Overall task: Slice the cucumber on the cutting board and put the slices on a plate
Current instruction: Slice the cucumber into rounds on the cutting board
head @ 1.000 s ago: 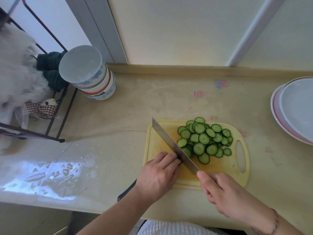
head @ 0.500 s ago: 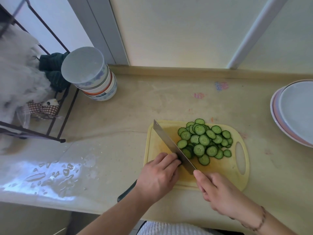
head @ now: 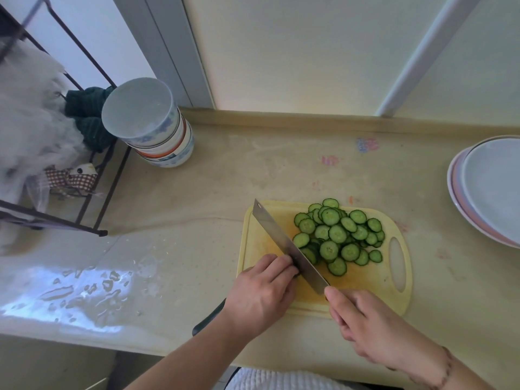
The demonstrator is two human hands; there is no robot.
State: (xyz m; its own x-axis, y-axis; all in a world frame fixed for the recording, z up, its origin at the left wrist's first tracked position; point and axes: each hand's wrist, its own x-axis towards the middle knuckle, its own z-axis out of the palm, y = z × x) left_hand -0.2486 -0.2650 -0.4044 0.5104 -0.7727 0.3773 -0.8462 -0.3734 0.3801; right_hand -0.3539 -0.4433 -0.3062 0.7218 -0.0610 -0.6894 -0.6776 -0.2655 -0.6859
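Note:
A yellow cutting board (head: 259, 235) lies on the counter with a heap of green cucumber slices (head: 337, 235) on its right half. My left hand (head: 264, 291) curls over the last stub of cucumber, which is almost wholly hidden under the fingers. My right hand (head: 363, 322) grips the handle of a broad steel knife (head: 287, 246). The blade runs diagonally from the board's far left corner and stands against my left fingertips, between them and the slices. A stack of plates (head: 495, 187) sits at the right edge of the view.
A stack of bowls (head: 152, 125) stands at the back left beside a dark wire rack (head: 56, 215) holding cloths. Water drops (head: 84, 288) glisten on the counter at the left. A dark object (head: 208, 319) pokes out under my left wrist at the counter's front edge.
The knife and my right hand have shifted slightly; my left hand stays curled on the cucumber stub. The slice heap looks the same.

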